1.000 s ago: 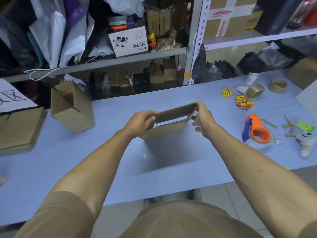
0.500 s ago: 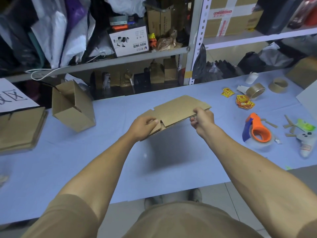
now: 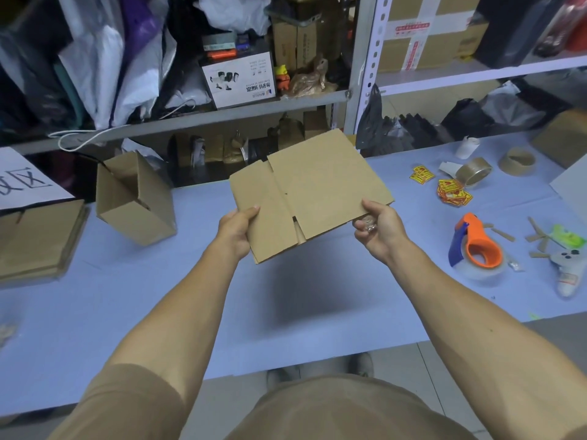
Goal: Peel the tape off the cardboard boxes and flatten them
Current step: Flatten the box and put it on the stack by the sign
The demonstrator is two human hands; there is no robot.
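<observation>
Flattened box (image 3: 320, 192) gripped above table (image 3: 158, 312): left hand (image 3: 236, 231) pinching edge, right hand (image 3: 379, 231) pinching corner plus tape wad. Upright box (image 3: 133, 201) left; stack (image 3: 35, 236) done.

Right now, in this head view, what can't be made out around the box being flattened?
- Underside of the flattened box: faces away, so leftover tape cannot be seen.
- Left hand fingers: hidden under the cardboard.
- Crumpled clear wad in the right hand: too small to identify, possibly tape.
- Stack of flat cardboard: cut off by the left edge.
</observation>
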